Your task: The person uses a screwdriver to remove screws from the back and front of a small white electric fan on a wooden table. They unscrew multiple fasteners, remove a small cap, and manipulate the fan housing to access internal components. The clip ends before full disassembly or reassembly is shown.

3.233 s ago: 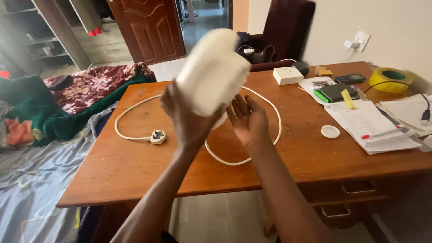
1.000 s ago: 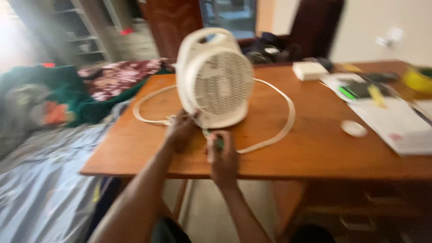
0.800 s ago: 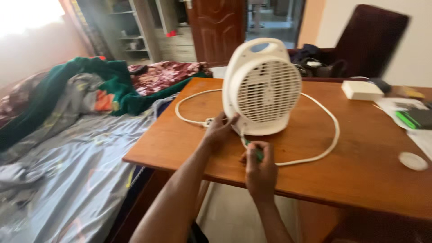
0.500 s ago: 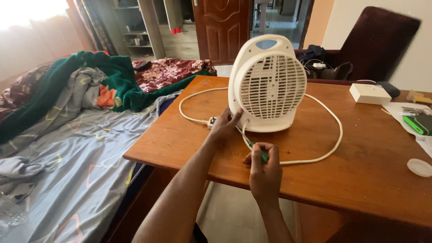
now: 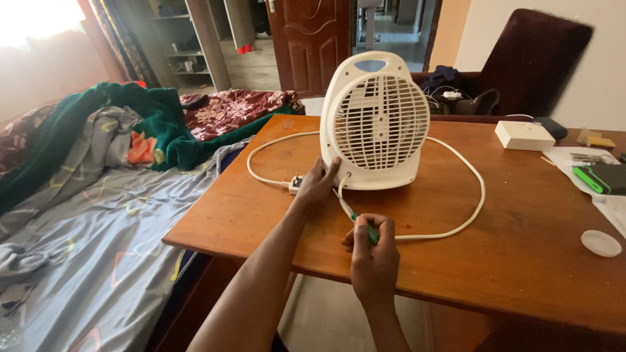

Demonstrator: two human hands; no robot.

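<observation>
The head camera looks down on a wooden table [image 5: 521, 261] that fills the centre and right of the frame. A white fan heater [image 5: 373, 124] stands upright on it, just above the middle of the picture, with its grille toward the camera.

The left hand [image 5: 315, 186] rests at the heater's lower left edge, fingers spread and pressed against the casing, bracing it rather than closing round anything. The right hand [image 5: 372, 251], lower centre, is curled shut around the green handle of a screwdriver [image 5: 352, 212]; the metal shaft runs up and to the left, its tip at the base of the heater beside the left hand's fingers.

The heater's white cord [image 5: 469, 195] loops around it on the tabletop, sweeping out to the right and back toward the front, and ends in a plug [image 5: 295, 184] lying just left of the left hand.

At the right edge a white box [image 5: 525, 135], a green-edged device [image 5: 600, 177] and a round white lid [image 5: 600, 242] lie well apart from the hands. A dark chair [image 5: 535, 58] stands behind the table at upper right. The left half of the frame shows a bed with a grey sheet [image 5: 85, 261] and a green blanket [image 5: 156, 120].
</observation>
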